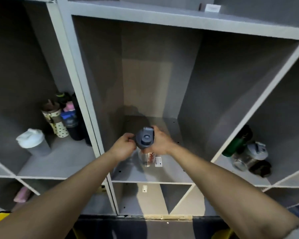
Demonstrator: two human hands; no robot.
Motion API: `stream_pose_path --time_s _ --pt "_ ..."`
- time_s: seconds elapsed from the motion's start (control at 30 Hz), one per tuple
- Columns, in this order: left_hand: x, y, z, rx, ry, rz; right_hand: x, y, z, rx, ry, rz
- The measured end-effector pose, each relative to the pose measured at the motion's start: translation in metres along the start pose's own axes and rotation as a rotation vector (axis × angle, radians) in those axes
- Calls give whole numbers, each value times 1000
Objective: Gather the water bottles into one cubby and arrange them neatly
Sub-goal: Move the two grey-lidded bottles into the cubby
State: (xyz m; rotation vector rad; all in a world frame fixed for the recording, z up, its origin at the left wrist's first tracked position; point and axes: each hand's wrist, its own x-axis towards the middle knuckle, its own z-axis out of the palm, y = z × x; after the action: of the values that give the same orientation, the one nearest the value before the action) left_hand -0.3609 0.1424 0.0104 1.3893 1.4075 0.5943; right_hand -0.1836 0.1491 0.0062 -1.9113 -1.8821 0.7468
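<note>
A clear water bottle with a grey-blue lid stands upright in the middle cubby. My right hand wraps its neck from the right, and my left hand touches the lid's left side. In the left cubby stand a white-lidded grey shaker, a polka-dot bottle, a blue-capped dark bottle and other dark bottles behind. The right cubby holds a green bottle and a clear bottle with a grey lid, both tilted.
A white label sticks to the middle cubby floor beside the bottle. A dark object lies at the right cubby's front. Lower cubbies run below; a pink item lies in the lower left one. A shelf runs across the top.
</note>
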Motion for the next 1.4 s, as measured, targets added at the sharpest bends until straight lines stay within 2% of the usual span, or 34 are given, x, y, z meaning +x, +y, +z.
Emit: stream_pose_path --time_s 0.1,0.3,0.5,0.83,0.97,1.07,1.17,1.27,1.4 --pt "20 -18 3 -101 66 -128 32 7 30 15 -21 2" --pt "47 -40 1 -36 210 -264 68 17 78 26 -47 3" --pt "63 -45 5 18 220 -268 82 21 100 56 -69 10" --pt "59 -40 0 57 207 -259 75 22 92 19 -131 -14" --pt "44 -27 -5 212 191 -155 52 17 62 -198 -110 -133" --pt "29 -11 -4 370 138 43 18 15 33 -363 -49 -223" --pt "9 10 0 578 35 248 -25 23 5 -412 15 -252" --pt "-15 41 17 793 -79 467 -82 37 -28 -451 68 -224" --pt "-54 85 78 891 -190 735 -162 61 -69 -481 166 -165"
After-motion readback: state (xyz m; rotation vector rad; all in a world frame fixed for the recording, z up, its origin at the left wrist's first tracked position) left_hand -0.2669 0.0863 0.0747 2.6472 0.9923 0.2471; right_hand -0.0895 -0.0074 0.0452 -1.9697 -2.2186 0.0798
